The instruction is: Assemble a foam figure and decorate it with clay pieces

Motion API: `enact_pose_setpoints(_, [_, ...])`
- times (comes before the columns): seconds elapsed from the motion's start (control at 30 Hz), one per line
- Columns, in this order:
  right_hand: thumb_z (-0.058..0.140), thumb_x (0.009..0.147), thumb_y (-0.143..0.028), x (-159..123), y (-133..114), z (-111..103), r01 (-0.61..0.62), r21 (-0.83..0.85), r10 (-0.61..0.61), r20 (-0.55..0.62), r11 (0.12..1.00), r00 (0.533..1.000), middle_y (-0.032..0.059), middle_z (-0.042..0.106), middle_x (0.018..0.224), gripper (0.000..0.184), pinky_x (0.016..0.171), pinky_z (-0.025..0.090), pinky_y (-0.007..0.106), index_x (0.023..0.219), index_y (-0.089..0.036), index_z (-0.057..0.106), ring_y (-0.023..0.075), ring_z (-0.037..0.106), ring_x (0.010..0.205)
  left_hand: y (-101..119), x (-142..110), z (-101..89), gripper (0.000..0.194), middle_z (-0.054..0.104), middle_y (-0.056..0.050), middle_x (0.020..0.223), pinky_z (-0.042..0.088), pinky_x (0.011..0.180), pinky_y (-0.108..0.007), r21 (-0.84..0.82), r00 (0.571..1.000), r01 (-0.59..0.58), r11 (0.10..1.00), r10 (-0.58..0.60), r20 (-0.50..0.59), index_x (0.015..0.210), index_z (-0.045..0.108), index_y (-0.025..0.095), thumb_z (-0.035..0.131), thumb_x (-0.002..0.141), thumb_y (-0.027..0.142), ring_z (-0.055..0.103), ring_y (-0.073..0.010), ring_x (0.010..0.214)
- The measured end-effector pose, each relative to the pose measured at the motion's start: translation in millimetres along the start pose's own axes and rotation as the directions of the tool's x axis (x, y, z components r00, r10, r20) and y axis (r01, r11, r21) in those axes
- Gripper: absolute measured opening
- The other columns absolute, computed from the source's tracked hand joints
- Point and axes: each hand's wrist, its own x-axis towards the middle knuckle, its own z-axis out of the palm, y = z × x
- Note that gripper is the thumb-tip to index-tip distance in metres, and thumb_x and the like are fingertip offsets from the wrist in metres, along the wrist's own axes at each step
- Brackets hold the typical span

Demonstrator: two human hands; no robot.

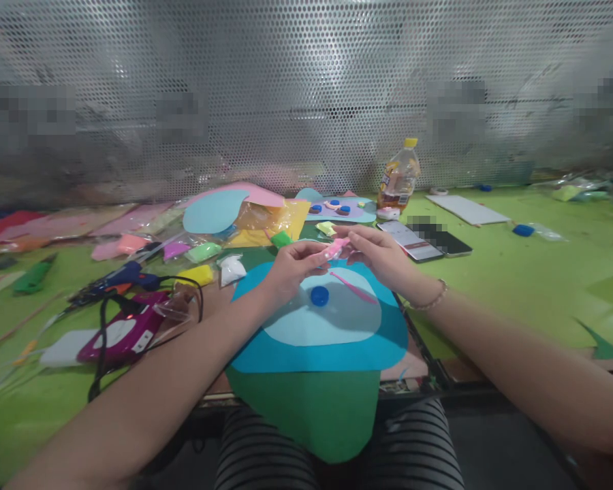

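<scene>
My left hand (297,267) and my right hand (375,250) meet over the paper, fingers closed on a small pink packet (336,249) of what looks like soft clay in clear wrap. Part of it is hidden by the fingers. Beneath my hands, a pale blue paper shape (296,331) lies on a larger blue one (317,359), with green paper (306,412) under both and hanging past the table edge. On the pale blue piece are a round blue piece like a bottle cap (319,295) and a thin pink plastic tool (355,288).
To the left lie a blue glue gun (115,280), a magenta power strip (125,330) with black cords, and several coloured clay packets (197,275). Beyond my right hand are phones (413,241), a bottle (400,177) and a white board (467,209). Perforated metal (306,88) rises behind.
</scene>
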Motion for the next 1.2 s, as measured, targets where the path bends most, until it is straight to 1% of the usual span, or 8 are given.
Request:
enact_pose_setpoints(0.23, [0.066, 0.074, -0.040, 1, 4, 0, -0.019, -0.005, 0.018, -0.021, 1.000, 1.000, 0.0016, 0.063, 0.076, 0.025, 0.060, 0.050, 0.023, 0.087, -0.019, 0.069, 0.0103, 0.057, 0.067, 3, -2, 1.8, 0.021, 0.065, -0.002, 0.076, 0.049, 0.064, -0.028, -0.025, 0.995, 0.062, 0.998, -0.060, 0.080, 0.080, 0.069, 0.018, 0.074, 0.063, 0.030, 0.058, -0.0114, 0.063])
enact_pose_setpoints(0.4, [0.070, 0.069, -0.040, 3, 6, 4, -0.054, 0.071, 0.056, -0.034, 0.996, 0.998, -0.0002, 0.061, 0.070, 0.025, 0.057, 0.047, 0.023, 0.076, -0.017, 0.065, 0.0083, 0.053, 0.061, 4, -4, 3.2, 0.024, 0.062, -0.005, 0.071, 0.048, 0.057, -0.024, -0.053, 0.977, 0.134, 0.990, -0.123, 0.176, 0.082, 0.069, 0.019, 0.070, 0.068, 0.037, 0.056, -0.0120, 0.062])
enact_pose_setpoints(0.57, [0.073, 0.066, -0.038, 4, 5, 7, -0.061, 0.121, 0.062, -0.009, 0.991, 0.998, -0.0022, 0.056, 0.065, 0.025, 0.053, 0.043, 0.023, 0.069, -0.017, 0.060, 0.0073, 0.049, 0.056, 5, -4, 3.5, 0.021, 0.060, -0.004, 0.069, 0.045, 0.050, -0.020, -0.085, 0.964, 0.210, 0.974, -0.193, 0.181, 0.077, 0.067, 0.018, 0.070, 0.068, 0.037, 0.050, -0.0092, 0.057])
enact_pose_setpoints(0.7, [0.074, 0.066, -0.034, 2, 3, 9, -0.074, 0.141, 0.073, 0.014, 0.987, 0.997, -0.0035, 0.054, 0.062, 0.023, 0.054, 0.043, 0.023, 0.066, -0.016, 0.060, 0.0066, 0.046, 0.055, 6, -5, 3.2, 0.017, 0.061, -0.004, 0.072, 0.049, 0.055, -0.021, -0.151, 0.946, 0.296, 0.943, -0.267, 0.185, 0.079, 0.067, 0.017, 0.070, 0.069, 0.030, 0.055, -0.0104, 0.062])
enact_pose_setpoints(0.83, [0.065, 0.074, -0.041, 0, 1, 9, -0.092, 0.064, 0.090, 0.028, 0.994, 0.996, -0.0006, 0.057, 0.067, 0.024, 0.061, 0.047, 0.026, 0.073, -0.017, 0.064, 0.0095, 0.053, 0.062, 7, -5, 3.1, 0.016, 0.064, -0.003, 0.075, 0.049, 0.056, -0.021, -0.177, 0.947, 0.300, 0.937, -0.271, 0.172, 0.082, 0.068, 0.017, 0.070, 0.068, 0.025, 0.057, -0.0092, 0.062])
enact_pose_setpoints(0.93, [0.055, 0.082, -0.044, -2, -3, 9, -0.028, -0.081, 0.031, 0.037, 0.996, 0.999, 0.0029, 0.062, 0.078, 0.029, 0.066, 0.050, 0.027, 0.087, -0.018, 0.068, 0.0122, 0.058, 0.073, 7, -4, 2.4, 0.019, 0.064, 0.000, 0.076, 0.046, 0.055, -0.019, -0.200, 0.960, 0.260, 0.945, -0.231, 0.160, 0.080, 0.066, 0.018, 0.074, 0.064, 0.025, 0.056, -0.0062, 0.059])
enact_pose_setpoints(1.07, [0.060, 0.080, -0.038, -4, -7, 11, 0.111, -0.238, -0.099, 0.059, 0.965, 0.993, 0.0043, 0.064, 0.092, 0.025, 0.070, 0.051, 0.029, 0.096, -0.021, 0.068, 0.0132, 0.059, 0.079, 7, -3, 1.6, 0.019, 0.062, 0.003, 0.075, 0.047, 0.060, -0.020, -0.220, 0.971, 0.225, 0.949, -0.199, 0.133, 0.072, 0.062, 0.018, 0.076, 0.061, 0.026, 0.056, -0.0059, 0.061])
enact_pose_setpoints(1.2, [0.063, 0.077, -0.039, -3, -7, 12, 0.125, -0.253, -0.119, 0.038, 0.959, 0.992, 0.0041, 0.065, 0.085, 0.025, 0.069, 0.051, 0.030, 0.091, -0.019, 0.067, 0.0136, 0.059, 0.075, 7, -3, 2.3, 0.020, 0.060, 0.002, 0.068, 0.044, 0.056, -0.019, -0.191, 0.972, 0.221, 0.956, -0.200, 0.122, 0.069, 0.061, 0.016, 0.075, 0.064, 0.030, 0.052, -0.0048, 0.056])
